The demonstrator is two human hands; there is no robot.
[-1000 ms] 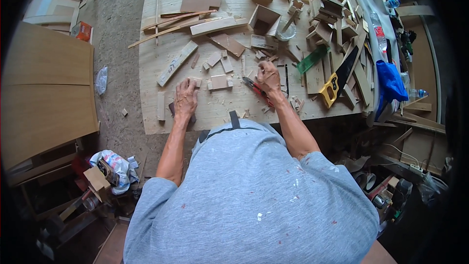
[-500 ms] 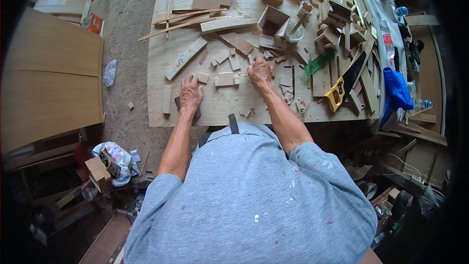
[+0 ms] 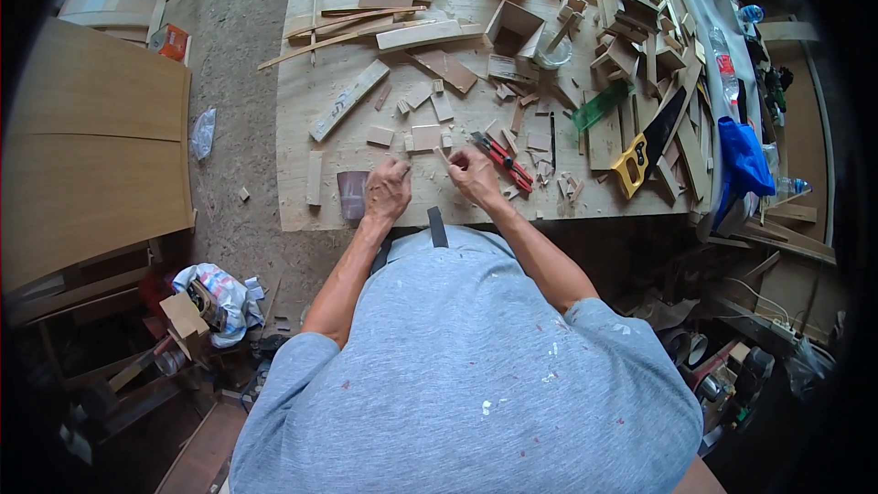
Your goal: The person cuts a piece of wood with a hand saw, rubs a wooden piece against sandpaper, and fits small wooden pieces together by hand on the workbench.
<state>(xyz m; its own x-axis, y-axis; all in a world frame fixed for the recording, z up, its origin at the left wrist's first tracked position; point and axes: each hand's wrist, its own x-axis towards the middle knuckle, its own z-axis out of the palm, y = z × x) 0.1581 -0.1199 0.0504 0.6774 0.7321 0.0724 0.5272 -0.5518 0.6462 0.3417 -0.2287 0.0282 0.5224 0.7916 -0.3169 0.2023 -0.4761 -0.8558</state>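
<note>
Both of my hands are raised close together near the bench's front edge. Between the fingers of my right hand (image 3: 474, 177) is a small thin wood strip (image 3: 442, 157), pinched and tilted. My left hand (image 3: 389, 190) has its fingers curled and pressed together; whatever is in them is too small to make out. Beside it lies a dark reddish-brown flat piece (image 3: 353, 194). Just ahead of the hands sit a small rectangular wood block (image 3: 426, 138) and a pale wood piece (image 3: 380, 135). A red utility knife (image 3: 505, 163) rests right of my right hand.
A handsaw with a yellow handle (image 3: 629, 171) and a green translucent piece (image 3: 601, 105) lie to the right. Wood offcuts, an open wooden box (image 3: 514, 29) and a clear plastic cup (image 3: 553, 50) crowd the plywood bench (image 3: 297, 165). A blue bag (image 3: 743, 160) hangs at its right edge.
My right hand has drawn back toward me with the wood strip, uncovering the utility knife. My left hand has lifted and moved right, off the dark flat piece, its fingers now curled.
</note>
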